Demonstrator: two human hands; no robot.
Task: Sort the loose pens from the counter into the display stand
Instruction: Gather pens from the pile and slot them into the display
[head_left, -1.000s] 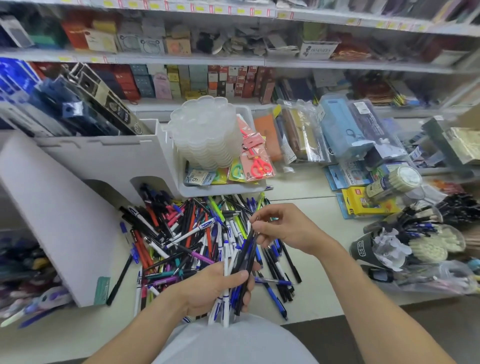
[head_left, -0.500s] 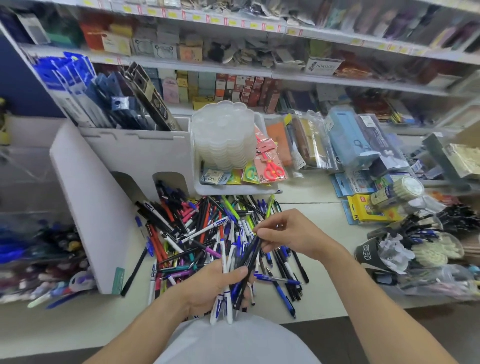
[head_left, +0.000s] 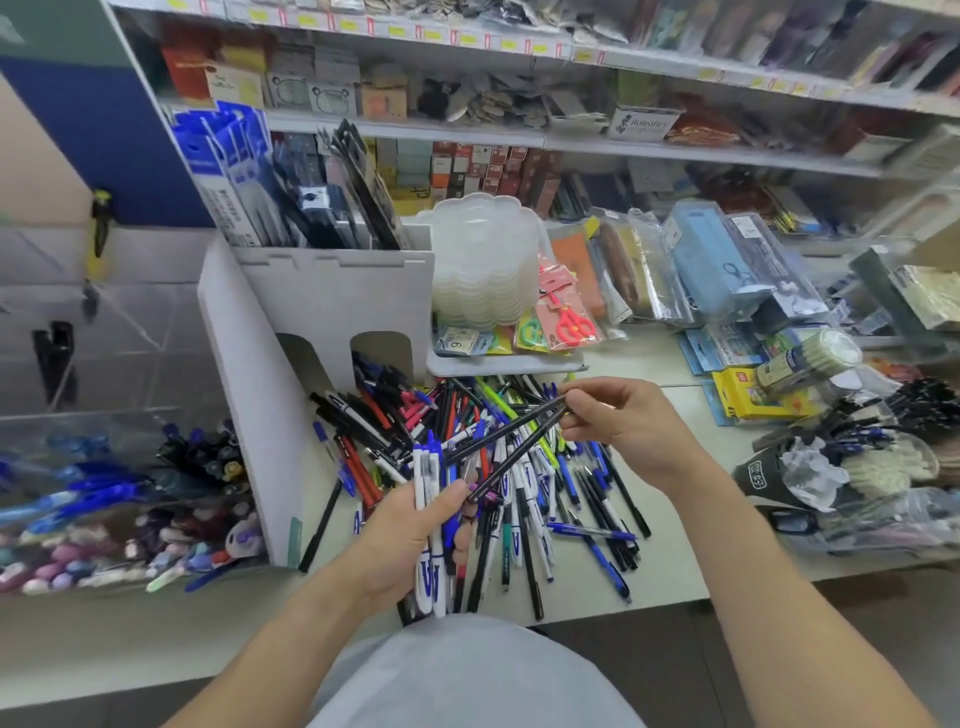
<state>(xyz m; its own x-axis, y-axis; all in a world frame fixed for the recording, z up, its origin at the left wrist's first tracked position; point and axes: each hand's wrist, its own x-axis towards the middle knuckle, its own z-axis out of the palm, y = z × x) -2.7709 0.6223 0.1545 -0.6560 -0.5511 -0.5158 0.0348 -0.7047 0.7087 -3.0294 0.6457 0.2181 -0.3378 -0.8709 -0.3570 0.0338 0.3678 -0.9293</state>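
The left hand (head_left: 410, 535) grips a bundle of white-and-blue pens (head_left: 430, 519). The right hand (head_left: 623, 426) pinches 2 slim black pens (head_left: 511, 447). If that loose pinch slips, they could drop into the counter pile (head_left: 571, 493).

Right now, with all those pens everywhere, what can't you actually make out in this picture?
Head view only:
- Pens deep in the pile on the counter: buried under others, uncountable.
- Lower ends of the white-and-blue pens that the left hand grips: partly hidden by its fingers.
- Tops of the thin black pens: covered by the right hand pinching them.
- Clear bins at left: contents blurred.
- Shelf price tags: too small to read.
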